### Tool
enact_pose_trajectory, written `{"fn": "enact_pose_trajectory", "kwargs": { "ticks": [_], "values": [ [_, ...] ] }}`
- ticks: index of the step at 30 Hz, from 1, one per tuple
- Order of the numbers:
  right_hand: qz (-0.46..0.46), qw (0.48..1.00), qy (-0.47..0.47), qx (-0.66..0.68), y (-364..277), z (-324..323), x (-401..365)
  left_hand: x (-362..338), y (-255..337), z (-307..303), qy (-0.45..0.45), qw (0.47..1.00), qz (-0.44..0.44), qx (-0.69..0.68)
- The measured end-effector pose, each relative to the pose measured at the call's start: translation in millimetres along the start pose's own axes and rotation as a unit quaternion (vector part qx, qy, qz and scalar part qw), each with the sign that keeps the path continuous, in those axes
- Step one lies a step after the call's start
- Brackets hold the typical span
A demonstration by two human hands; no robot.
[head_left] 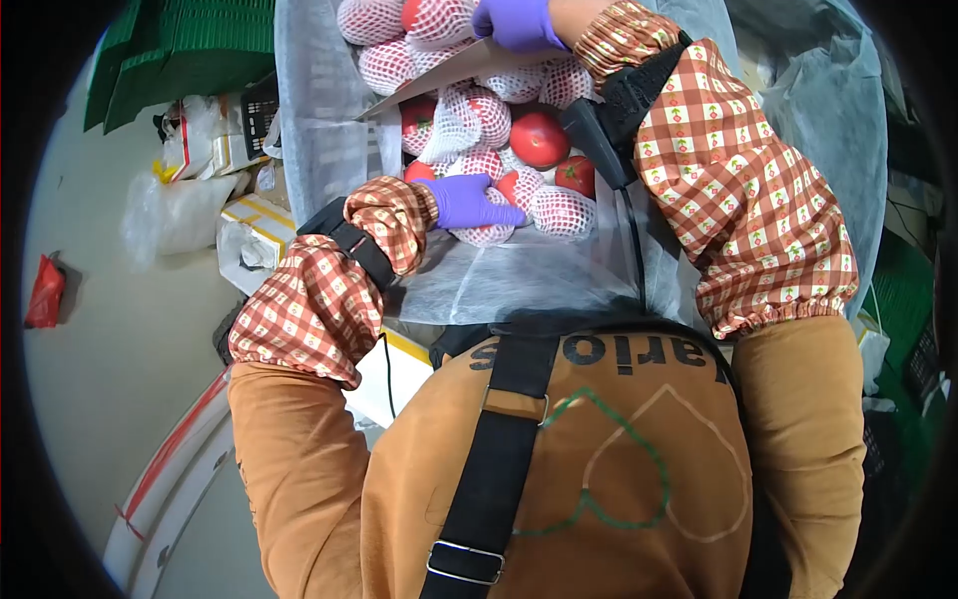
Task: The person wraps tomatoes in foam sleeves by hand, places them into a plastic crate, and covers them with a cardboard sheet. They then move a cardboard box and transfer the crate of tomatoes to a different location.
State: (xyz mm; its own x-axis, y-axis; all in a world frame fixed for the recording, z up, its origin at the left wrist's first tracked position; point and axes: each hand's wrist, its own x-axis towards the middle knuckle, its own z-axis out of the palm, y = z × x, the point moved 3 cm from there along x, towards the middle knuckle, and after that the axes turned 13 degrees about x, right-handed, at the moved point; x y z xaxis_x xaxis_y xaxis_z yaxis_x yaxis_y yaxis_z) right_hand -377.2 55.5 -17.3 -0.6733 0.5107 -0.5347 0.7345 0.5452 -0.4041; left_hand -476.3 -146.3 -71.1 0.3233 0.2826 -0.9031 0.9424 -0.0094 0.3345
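Red tomatoes (540, 139), many in white foam nets, fill a box lined with pale translucent sheeting (499, 280). My left hand (474, 202), in a purple glove, lies over the net-wrapped tomatoes near the box's near side, its fingers stretched out and touching a wrapped one (483, 234). At the top of the view my right hand (519, 24), also gloved in purple, is closed on the edge of a thin grey-white board (436, 77). That board slants across the tomatoes, and its far part is hidden by the hand.
Green corrugated crates (205, 45) stand at the upper left. Below them are clear plastic bags (175, 215) and a white box with yellow tape (254, 225). A red object (46, 292) lies on the floor at far left. White curved tubing (175, 479) is at lower left.
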Motion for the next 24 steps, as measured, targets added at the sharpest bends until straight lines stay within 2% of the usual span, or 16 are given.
{"fn": "enact_pose_trajectory", "kwargs": {
  "ticks": [1, 2, 4, 5, 6, 7, 8, 10, 11, 13, 16, 18, 20, 21, 22, 24],
  "values": [
    [0.025, 1.0, -0.014, -0.011, 1.1, 2.7, 2.8, 6.4, -3.7, 4.9, -0.062, 0.997, 0.008, -0.038],
    [0.026, 1.0, -0.016, -0.008, 2.5, 4.7, 1.4, 6.5, -4.7, 5.3, -0.066, 0.997, 0.007, -0.037],
    [-0.035, 0.999, 0.026, 0.008, 1.1, 1.3, -2.2, 5.6, -4.2, 0.7, -0.034, 0.998, 0.044, 0.028],
    [-0.034, 0.999, 0.029, 0.006, 1.2, 3.4, 6.3, 9.6, -1.9, -0.3, -0.06, 0.997, 0.025, 0.046],
    [0.062, 0.998, 0.02, -0.015, 4.8, 9.0, 19.2, 9.5, -3.9, 4.1, -0.057, 0.997, 0.025, 0.046],
    [0.156, 0.987, 0.01, -0.037, 12.0, 13.2, 27.8, 5.2, -5.8, 9.3, 0.007, 0.995, 0.032, 0.09],
    [0.156, 0.987, 0.01, -0.036, 11.0, 6.4, 19.2, 0.5, -6.3, 13.5, 0.068, 0.988, 0.039, 0.135],
    [0.007, 1.0, -0.01, 0.028, -3.2, -7.0, -9.0, -3.0, -4.0, 22.2, 0.09, 0.989, 0.012, 0.115],
    [0.003, 1.0, -0.009, 0.028, -0.3, -3.7, -8.7, -4.0, -3.3, 23.8, 0.107, 0.988, 0.008, 0.114],
    [-0.082, 0.994, 0.023, 0.062, 2.4, -0.7, -6.0, -3.6, -3.0, 24.5, 0.116, 0.986, 0.005, 0.12],
    [-0.046, 0.998, 0.021, 0.031, 0.9, -2.8, -5.9, -3.9, 1.5, 26.0, 0.147, 0.983, 0.043, 0.103],
    [-0.03, 0.999, 0.013, 0.018, -2.3, 1.2, -2.1, -0.9, -2.1, 29.0, 0.133, 0.983, 0.045, 0.12],
    [0.003, 0.998, -0.037, -0.045, -5.4, -0.9, 3.3, 0.0, -5.2, 27.1, 0.116, 0.981, 0.04, 0.154],
    [-0.002, 0.998, -0.038, -0.047, -4.8, -0.7, -0.6, -2.0, -3.8, 28.3, 0.133, 0.974, 0.031, 0.181],
    [-0.033, 0.999, -0.004, 0.012, -1.6, -2.1, -8.3, -3.5, -2.8, 31.7, 0.134, 0.974, 0.026, 0.179],
    [-0.066, 0.995, 0.033, 0.072, -1.0, -5.0, -9.4, -3.9, -0.9, 32.4, 0.254, 0.945, 0.01, 0.207]
  ]
}}
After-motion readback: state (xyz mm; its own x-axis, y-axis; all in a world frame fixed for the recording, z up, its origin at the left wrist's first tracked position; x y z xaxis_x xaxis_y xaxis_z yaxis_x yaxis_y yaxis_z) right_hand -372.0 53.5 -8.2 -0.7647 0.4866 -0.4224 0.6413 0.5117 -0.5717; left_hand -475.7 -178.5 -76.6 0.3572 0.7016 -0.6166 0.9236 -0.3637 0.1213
